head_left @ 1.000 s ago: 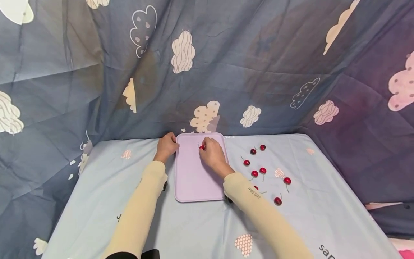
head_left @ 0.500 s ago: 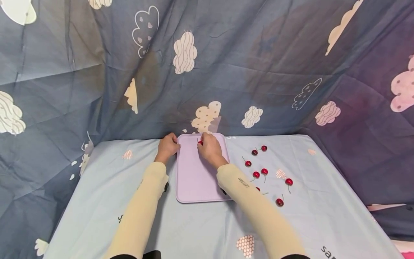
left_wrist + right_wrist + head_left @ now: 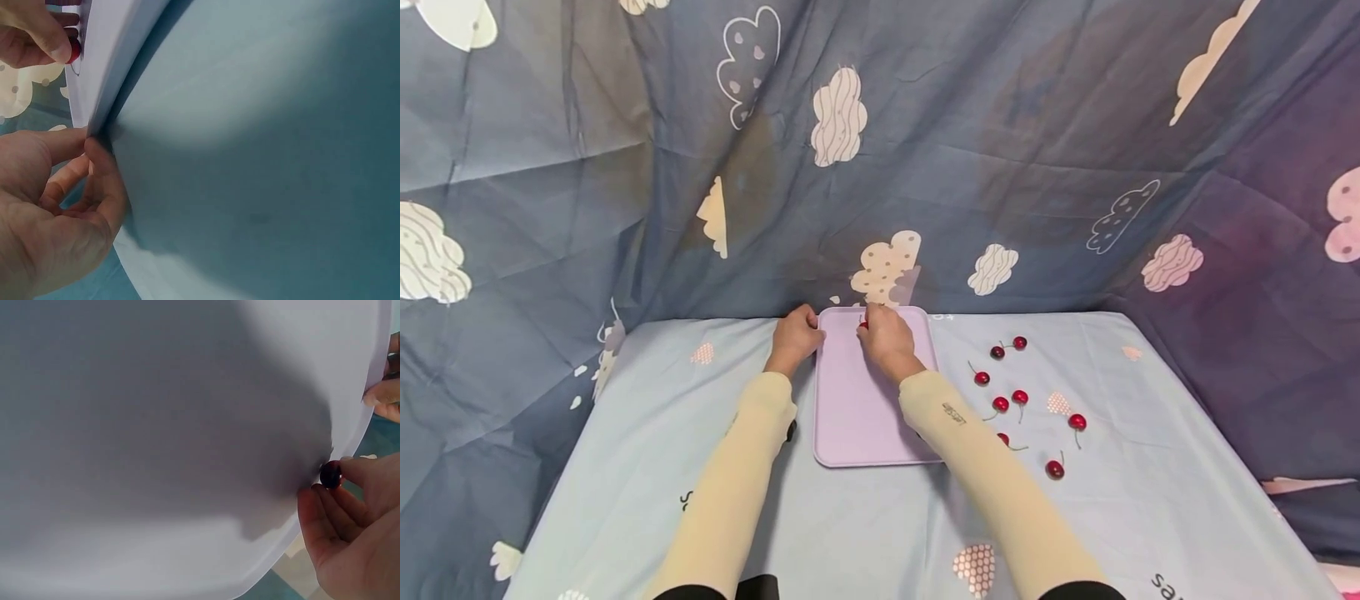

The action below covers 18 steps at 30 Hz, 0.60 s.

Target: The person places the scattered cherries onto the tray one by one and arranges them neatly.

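Note:
A flat lilac tray (image 3: 865, 408) with a low rim lies on the cloth-covered table. At its far left corner my left hand (image 3: 795, 339) pinches the rim between thumb and fingers, as the left wrist view shows. My right hand (image 3: 889, 340) is over the far part of the tray and holds a dark red cherry (image 3: 330, 475) between thumb and fingers. In the left wrist view this cherry (image 3: 74, 51) is close to the tray surface, its stem pointing down. Whether it touches the tray I cannot tell.
Several stemmed cherries (image 3: 1019, 397) lie scattered on the light blue cloth (image 3: 865, 525) to the right of the tray. One cherry (image 3: 1003, 439) is partly behind my right sleeve (image 3: 992, 492). A dark patterned curtain (image 3: 970, 167) rises behind the table's far edge.
My right hand has moved a little farther toward the tray's far edge with the cherry in its fingers. The left hand stays at the tray's corner. The view has shifted slightly.

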Available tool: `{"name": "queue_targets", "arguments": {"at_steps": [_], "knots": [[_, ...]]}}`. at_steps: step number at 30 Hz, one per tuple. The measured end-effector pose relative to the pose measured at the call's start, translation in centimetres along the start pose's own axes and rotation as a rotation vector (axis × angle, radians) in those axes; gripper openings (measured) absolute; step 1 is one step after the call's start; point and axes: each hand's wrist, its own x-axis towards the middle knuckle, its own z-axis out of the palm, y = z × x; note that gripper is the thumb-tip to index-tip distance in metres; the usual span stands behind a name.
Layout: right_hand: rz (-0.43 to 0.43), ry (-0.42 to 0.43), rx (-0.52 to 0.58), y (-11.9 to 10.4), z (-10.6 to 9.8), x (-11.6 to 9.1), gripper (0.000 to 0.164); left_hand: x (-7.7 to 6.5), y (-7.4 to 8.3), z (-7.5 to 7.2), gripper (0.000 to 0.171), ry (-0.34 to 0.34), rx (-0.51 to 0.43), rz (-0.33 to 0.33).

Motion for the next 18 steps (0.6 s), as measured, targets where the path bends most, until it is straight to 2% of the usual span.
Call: {"name": "queue_targets", "arguments": {"at_steps": [3,11,18], "knots": [[0.003,-0.012,-0.013,-0.38,0.12,0.31,0.021,0.16,-0.05,-0.07,0.017,-0.01,0.015,-0.015],[0.032,-0.005,-0.044,-0.75,0.12,0.45,0.025,-0.25,0.44,-0.08,0.017,0.006,0.032,-0.003],[0.005,-0.017,-0.012,-0.69,-0.26,0.04,0.036,0.09,0.13,0.05,0.019,-0.005,0.038,-0.019]]}}
